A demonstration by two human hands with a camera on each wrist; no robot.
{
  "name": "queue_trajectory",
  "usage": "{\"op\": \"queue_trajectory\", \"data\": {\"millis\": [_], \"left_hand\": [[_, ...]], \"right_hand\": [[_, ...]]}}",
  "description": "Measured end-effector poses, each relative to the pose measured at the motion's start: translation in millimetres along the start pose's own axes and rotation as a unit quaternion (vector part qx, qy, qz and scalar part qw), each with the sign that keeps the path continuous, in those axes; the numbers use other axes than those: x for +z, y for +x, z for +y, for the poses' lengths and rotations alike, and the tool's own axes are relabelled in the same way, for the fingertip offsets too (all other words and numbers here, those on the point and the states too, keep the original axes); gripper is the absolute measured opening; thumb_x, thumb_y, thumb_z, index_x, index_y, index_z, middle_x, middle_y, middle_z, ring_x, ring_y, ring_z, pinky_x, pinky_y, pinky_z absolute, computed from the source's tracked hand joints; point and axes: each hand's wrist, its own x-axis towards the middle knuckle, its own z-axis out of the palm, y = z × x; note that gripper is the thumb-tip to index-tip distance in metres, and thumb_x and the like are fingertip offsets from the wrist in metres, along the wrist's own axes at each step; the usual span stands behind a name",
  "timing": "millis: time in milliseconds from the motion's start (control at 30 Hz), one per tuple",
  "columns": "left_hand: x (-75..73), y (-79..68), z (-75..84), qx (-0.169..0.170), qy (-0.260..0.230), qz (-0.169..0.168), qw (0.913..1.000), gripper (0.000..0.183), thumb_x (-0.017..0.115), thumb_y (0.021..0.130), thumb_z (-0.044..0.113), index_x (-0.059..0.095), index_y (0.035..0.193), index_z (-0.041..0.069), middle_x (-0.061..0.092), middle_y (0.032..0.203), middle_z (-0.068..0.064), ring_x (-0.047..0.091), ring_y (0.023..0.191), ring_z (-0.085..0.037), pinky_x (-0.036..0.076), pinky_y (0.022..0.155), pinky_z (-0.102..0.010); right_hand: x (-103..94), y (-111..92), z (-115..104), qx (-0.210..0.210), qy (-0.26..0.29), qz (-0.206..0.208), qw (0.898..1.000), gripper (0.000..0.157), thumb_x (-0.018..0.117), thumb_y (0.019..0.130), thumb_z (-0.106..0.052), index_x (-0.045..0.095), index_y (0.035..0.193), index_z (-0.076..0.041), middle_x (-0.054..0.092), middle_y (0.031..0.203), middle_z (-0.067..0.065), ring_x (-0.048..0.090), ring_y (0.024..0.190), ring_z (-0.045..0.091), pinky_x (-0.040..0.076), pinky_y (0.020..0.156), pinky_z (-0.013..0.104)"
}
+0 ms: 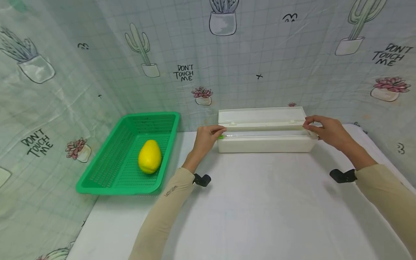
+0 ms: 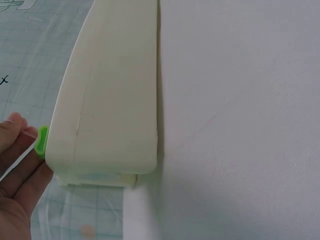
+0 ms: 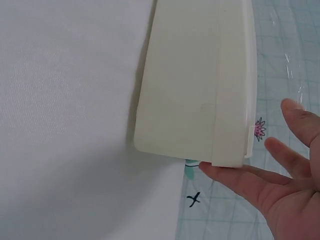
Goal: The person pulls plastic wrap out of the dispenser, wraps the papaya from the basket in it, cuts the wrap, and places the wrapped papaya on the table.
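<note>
A white cling film dispenser point(image 1: 264, 145) lies lengthwise at the back of the table, its lid point(image 1: 261, 116) raised and the film roll point(image 1: 266, 133) showing inside. At its left end, my left hand point(image 1: 207, 139) pinches the edge of the clear film between thumb and fingertips, beside a green slider point(image 2: 42, 142). The other fingers lie near the box's corner. My right hand point(image 1: 328, 131) pinches the film at the right end, where glints of clear film point(image 3: 288, 70) run to the thumb; a lower finger touches the box end.
A green plastic basket point(image 1: 110, 180) stands on the left of the table with a yellow fruit-shaped object point(image 1: 150, 156) in it. The white table point(image 1: 260, 209) stretches in front of the dispenser. A cactus-printed curtain point(image 1: 162, 43) hangs close behind and at the sides.
</note>
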Motion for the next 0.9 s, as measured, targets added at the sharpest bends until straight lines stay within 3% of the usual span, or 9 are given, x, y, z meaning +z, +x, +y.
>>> {"op": "queue_trajectory", "data": {"millis": [133,267,367,467,600,767,900], "left_hand": [[-1.9,0.7,0.3,-0.006,-0.003,0.0,1.0,0.018,0.073,0.095,0.02,0.081,0.101,0.005,0.079,0.092,-0.009,0.073,0.079,-0.016,0.058,0.07,-0.027],[-5.2,1.3,1.2,-0.02,-0.003,0.006,0.9998,0.018,0.072,0.096,0.02,0.081,0.102,0.005,0.078,0.092,-0.011,0.072,0.076,-0.019,0.055,0.065,-0.028],[-7.6,-0.3,-0.1,-0.025,0.002,0.014,0.9996,0.019,0.072,0.096,0.019,0.081,0.103,0.005,0.078,0.093,-0.012,0.072,0.076,-0.022,0.053,0.065,-0.026],[-11.9,-4.6,-3.3,-0.027,0.0,0.023,0.9994,0.018,0.072,0.095,0.017,0.081,0.102,0.004,0.078,0.093,-0.011,0.07,0.071,-0.023,0.05,0.06,-0.024],[-17.9,-7.6,-5.7,-0.04,-0.013,0.039,0.9984,0.016,0.073,0.095,0.017,0.081,0.102,0.004,0.078,0.092,-0.011,0.068,0.067,-0.025,0.045,0.057,-0.022],[-23.8,-4.8,-2.5,-0.062,0.018,0.053,0.9965,0.019,0.072,0.096,0.02,0.081,0.103,0.005,0.078,0.093,-0.012,0.067,0.07,-0.025,0.051,0.065,-0.03],[-27.5,-6.6,2.7,-0.104,0.045,0.052,0.9922,0.02,0.071,0.097,0.021,0.08,0.105,0.006,0.078,0.1,-0.01,0.072,0.088,-0.025,0.058,0.08,-0.039]], "right_hand": [[0.2,1.0,-0.1,0.0,0.011,-0.003,1.0,0.035,0.054,0.107,-0.031,0.061,0.126,-0.003,0.043,0.154,0.025,0.059,0.12,0.048,0.058,0.072,0.032],[4.4,3.3,-2.6,-0.001,0.039,0.013,0.999,0.039,0.055,0.106,-0.037,0.062,0.128,-0.004,0.046,0.154,0.02,0.059,0.123,0.044,0.056,0.073,0.024],[12.1,11.0,-9.5,-0.009,0.04,0.01,0.999,0.04,0.056,0.105,-0.037,0.061,0.128,-0.004,0.051,0.149,0.022,0.061,0.121,0.043,0.058,0.077,0.028],[18.6,19.1,-19.4,-0.023,0.013,-0.006,1.0,0.034,0.057,0.106,-0.03,0.062,0.126,-0.003,0.057,0.139,0.027,0.066,0.108,0.043,0.059,0.076,0.042],[15.8,18.3,-24.0,-0.035,-0.01,-0.005,0.999,0.027,0.057,0.106,-0.023,0.063,0.123,-0.002,0.061,0.131,0.03,0.068,0.102,0.042,0.057,0.075,0.047],[11.7,15.7,-28.2,-0.053,-0.004,0.013,0.998,0.023,0.057,0.106,-0.018,0.066,0.118,-0.002,0.064,0.128,0.026,0.065,0.112,0.043,0.057,0.082,0.052],[14.7,17.2,-32.1,-0.056,0.005,-0.001,0.998,0.025,0.059,0.105,-0.022,0.067,0.117,-0.002,0.064,0.127,0.026,0.065,0.111,0.042,0.059,0.078,0.047]]}}
